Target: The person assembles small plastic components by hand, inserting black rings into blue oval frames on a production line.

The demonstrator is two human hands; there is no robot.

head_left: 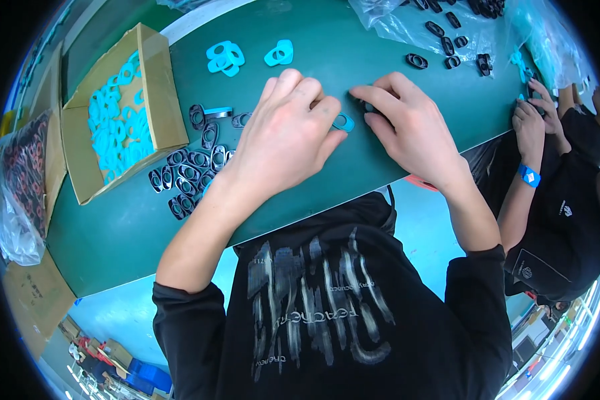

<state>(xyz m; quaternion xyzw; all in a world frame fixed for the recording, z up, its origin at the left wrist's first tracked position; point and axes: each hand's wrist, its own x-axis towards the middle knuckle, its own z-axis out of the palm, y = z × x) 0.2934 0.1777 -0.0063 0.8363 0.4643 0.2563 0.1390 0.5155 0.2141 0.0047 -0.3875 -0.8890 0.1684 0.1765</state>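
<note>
My left hand (283, 127) is closed, its fingers curled over the green table. A turquoise oval ring (346, 122) shows between its thumb and index finger. To its right my right hand (410, 123) pinches a small dark part (365, 106), mostly hidden by the fingertips. The two hands are a little apart. Black oval rings (188, 172) lie in a loose cluster left of my left wrist. Beyond my left hand are a few loose turquoise rings (225, 57) and a small overlapping group of turquoise rings (279, 53).
An open cardboard box (169, 100) of turquoise rings stands at the left. Black parts (447, 45) lie on and around a clear plastic bag (387, 23) at the far right. A co-worker's hands (532, 120) are at the table's right end. A plastic-wrapped bundle (23, 173) sits far left.
</note>
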